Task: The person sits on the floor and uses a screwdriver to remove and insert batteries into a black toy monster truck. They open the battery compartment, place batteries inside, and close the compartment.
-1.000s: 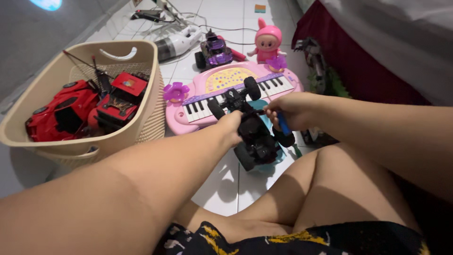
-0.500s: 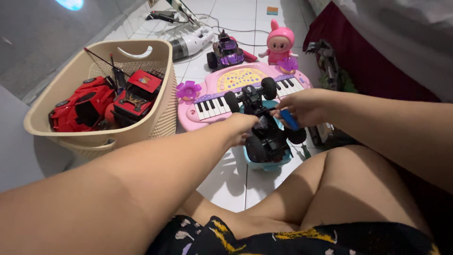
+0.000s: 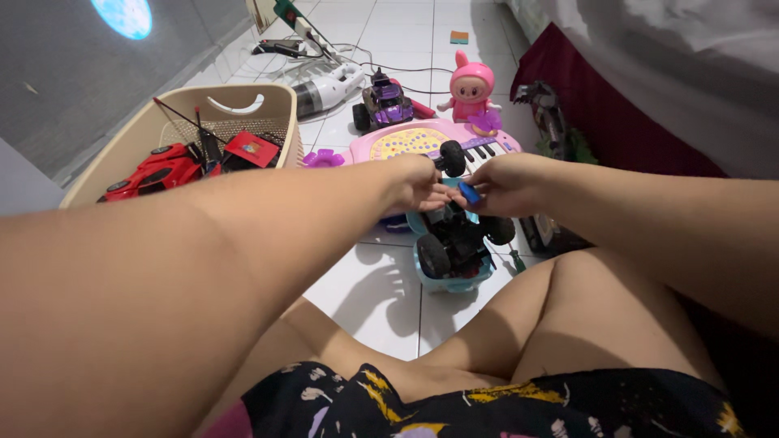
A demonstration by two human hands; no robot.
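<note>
Beige basket (image 3: 174, 130) fills the upper left edge. At centre my left hand (image 3: 418, 182) pinches the black toy car (image 3: 450, 239); my right hand (image 3: 503, 185) grips a blue-handled screwdriver (image 3: 469, 192). Bare white tile (image 3: 365, 292) lies open below them.

Support surface: white tiled floor (image 3: 381, 292).

Resting directly on the floor: beige basket (image 3: 130, 138) at left; pink toy keyboard (image 3: 406, 143) at centre; purple toy car (image 3: 381, 101), white handheld vacuum (image 3: 329, 85) and pink doll (image 3: 472, 85) beyond it; light-blue tray (image 3: 450, 284) nearest.
</note>
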